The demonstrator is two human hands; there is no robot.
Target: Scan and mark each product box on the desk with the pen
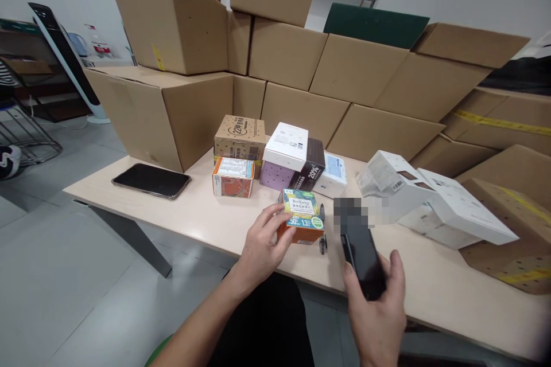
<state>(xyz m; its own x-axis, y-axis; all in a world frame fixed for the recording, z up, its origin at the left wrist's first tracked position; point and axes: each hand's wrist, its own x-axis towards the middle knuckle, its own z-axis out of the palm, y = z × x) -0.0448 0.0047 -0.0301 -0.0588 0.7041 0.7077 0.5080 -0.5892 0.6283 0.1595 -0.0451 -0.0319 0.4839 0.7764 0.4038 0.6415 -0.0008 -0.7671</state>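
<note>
"Where's the Binking box?"

"Just below the centre of the frame, flat on the pale wooden table, its blue, yellow and green top facing up and orange showing on the near side."

"And the left hand?"

"Its fingers are curved and fairly close together, laid on the left part of the box's top and near edge. I cannot tell whether they really grip it."

"The right hand?"

"That one, lower right of centre, has thumb and fingers wrapped around a black handheld device (its upper end is lost in a blurred mosaic), just right of the box."

"What else lies around?"

"A smartphone lies dark-screened at the left of the table. Near the middle, a small orange-and-white box sits in front of a brown printed carton. Right of them are a white-and-lilac box, a black box marked 20% and a white-and-blue pack."

"Further right?"

"White cartons stand tilted in view at the right."

"And behind?"

"Large cardboard boxes, stacked across the upper half of the frame."
</note>
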